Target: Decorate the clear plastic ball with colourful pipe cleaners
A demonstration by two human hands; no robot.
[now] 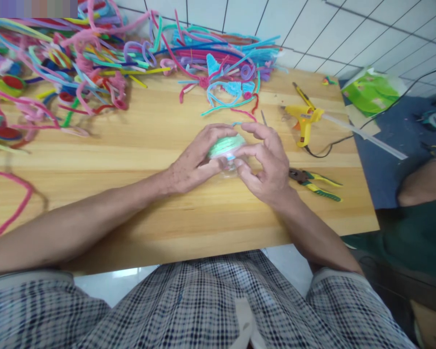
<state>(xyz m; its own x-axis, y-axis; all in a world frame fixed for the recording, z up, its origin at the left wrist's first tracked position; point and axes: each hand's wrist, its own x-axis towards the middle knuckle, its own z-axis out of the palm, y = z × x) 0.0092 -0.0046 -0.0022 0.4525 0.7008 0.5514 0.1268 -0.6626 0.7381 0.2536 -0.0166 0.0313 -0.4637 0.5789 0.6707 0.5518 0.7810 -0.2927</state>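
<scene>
A ball wrapped in pale green pipe cleaner [227, 145] is between my hands above the middle of the table, with something clear and shiny on its lower side. My left hand [193, 162] curls round its left side, thumb along the bottom. From the right, my right hand [271, 167] grips it with thumb and index finger close to the shiny part. What the fingertips press on is too blurred to make out. A short blue tip [237, 124] shows behind the ball.
Pipe cleaners [87, 63] in many colours heap along the back and left of the wooden table [148, 232]. Rightward lie pliers [318, 184], a yellow glue gun [303, 121] with a glue stick, and a yellow cutter [303, 94]. Another person's leg [421, 184] is at far right.
</scene>
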